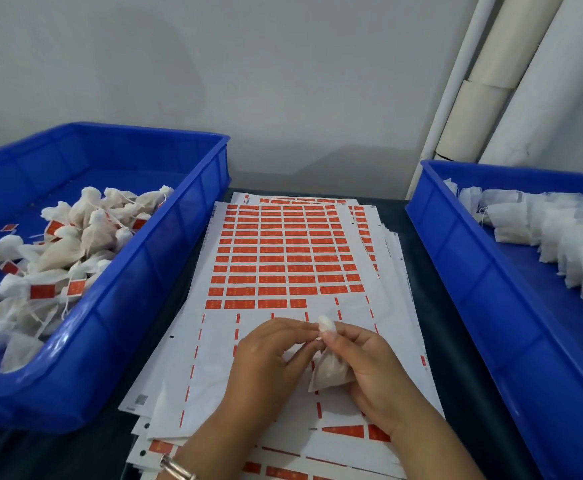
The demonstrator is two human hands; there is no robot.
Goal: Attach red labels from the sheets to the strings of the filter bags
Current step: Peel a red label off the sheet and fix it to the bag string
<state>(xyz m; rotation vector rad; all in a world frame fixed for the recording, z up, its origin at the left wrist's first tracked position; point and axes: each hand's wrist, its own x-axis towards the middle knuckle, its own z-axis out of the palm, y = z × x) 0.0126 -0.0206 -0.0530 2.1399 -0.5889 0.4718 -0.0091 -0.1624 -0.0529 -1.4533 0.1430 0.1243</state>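
Head view, looking down on a dark table (418, 216). Left blue tray (165, 271): heap of filled filter bags with red tags (61, 251). Right blue tray (463, 258): flat white untagged bags (553, 230). Between the trays, a stack of label sheets (283, 251); top sheet's near rows are peeled. Above the near rows, right hand (369, 362) grips one filter bag (330, 372), fingers curled round it. Left hand (269, 355) meets it at the bag's top, fingertips pinched; what they hold is too small to tell. Metal bangle (175, 467) on left wrist.
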